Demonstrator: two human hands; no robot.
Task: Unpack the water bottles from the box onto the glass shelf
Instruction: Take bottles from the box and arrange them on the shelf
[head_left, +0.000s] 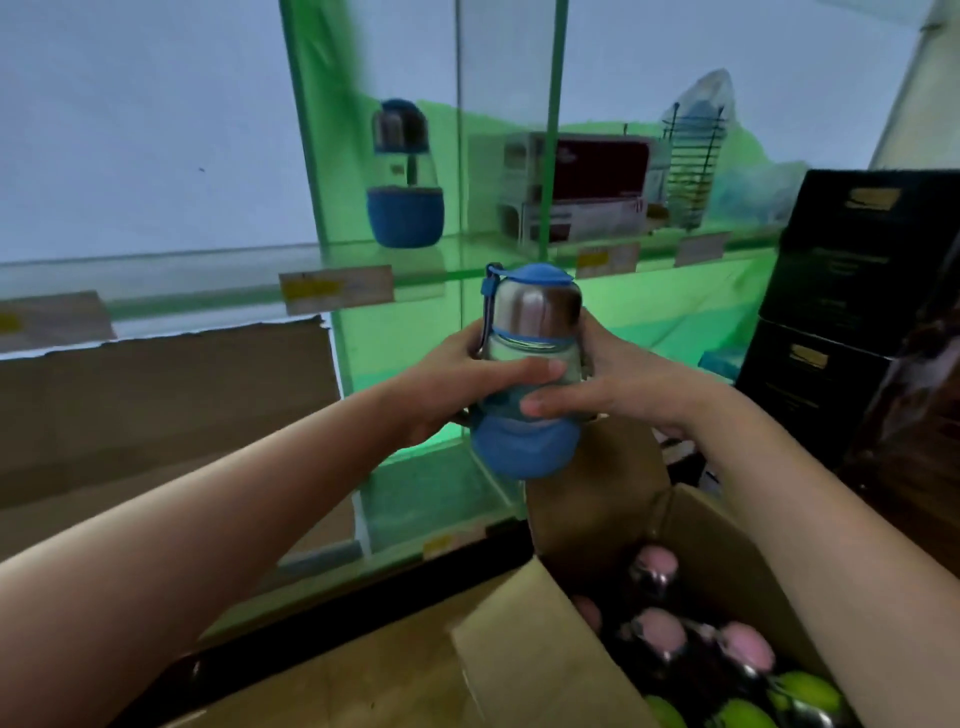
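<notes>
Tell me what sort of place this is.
Most likely a shop's display area being stocked. Price labels line the edge of the glass shelf, boxed goods sit on display behind the glass, and an open cardboard box holds more bottles like the blue water bottle in hand.

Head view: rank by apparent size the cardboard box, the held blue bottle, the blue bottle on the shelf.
1. cardboard box, largest.
2. held blue bottle, gripped by left hand and right hand.
3. shelf bottle, smallest, though farther away; likely the same model.

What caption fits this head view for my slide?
Both hands, left hand and right hand, hold a blue water bottle before the glass shelf, above the cardboard box.
</notes>
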